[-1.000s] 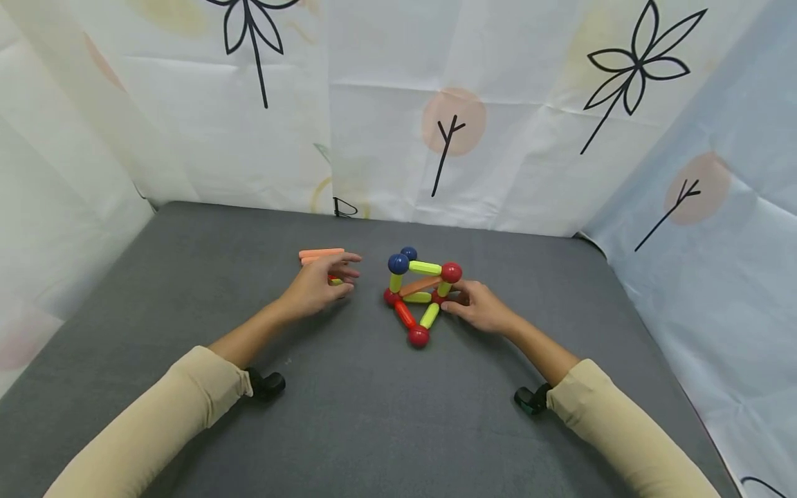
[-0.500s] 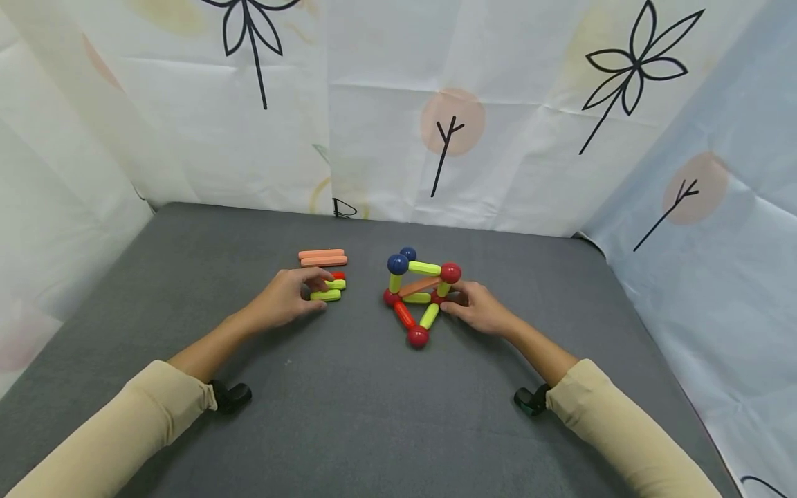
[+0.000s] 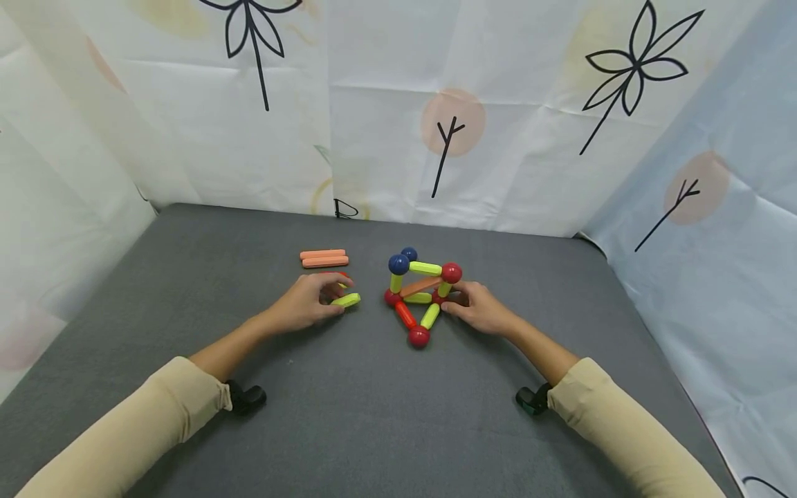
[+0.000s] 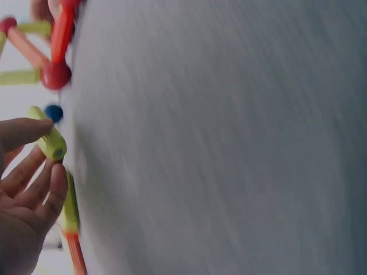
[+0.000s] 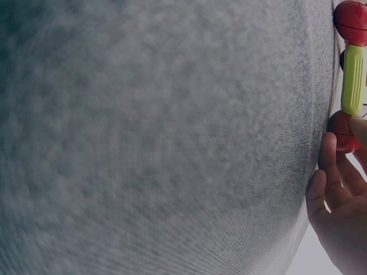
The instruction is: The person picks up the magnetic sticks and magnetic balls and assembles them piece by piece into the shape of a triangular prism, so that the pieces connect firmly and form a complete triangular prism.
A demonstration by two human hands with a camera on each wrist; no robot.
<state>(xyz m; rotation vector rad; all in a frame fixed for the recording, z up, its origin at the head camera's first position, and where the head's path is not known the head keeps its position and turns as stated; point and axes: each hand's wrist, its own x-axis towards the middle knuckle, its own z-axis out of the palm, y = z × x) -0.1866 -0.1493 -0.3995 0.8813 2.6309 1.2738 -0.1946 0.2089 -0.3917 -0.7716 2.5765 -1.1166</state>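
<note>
My left hand (image 3: 303, 302) pinches a yellow-green rod (image 3: 346, 301) between thumb and fingers; the left wrist view shows this rod (image 4: 53, 142) tilted in the grip. To its right stands a structure of magnetic rods and balls, with a red ball (image 3: 419, 337) at its near corner, a red rod (image 3: 405, 315), an orange rod (image 3: 420, 285) and a blue ball (image 3: 398, 264) on top. My right hand (image 3: 482, 308) holds the structure's right red ball (image 5: 342, 130), from which a yellow-green rod (image 5: 353, 80) runs to another red ball in the right wrist view.
Two orange rods (image 3: 324, 261) lie side by side behind my left hand. A red rod and another yellow-green rod are partly hidden by its fingers. The grey table (image 3: 386, 422) ends at a patterned white cloth (image 3: 386, 159).
My left hand first drew back left from near the structure to the loose rods. Now it has picked up a yellow-green rod and shifted slightly right. The right hand has stayed put.
</note>
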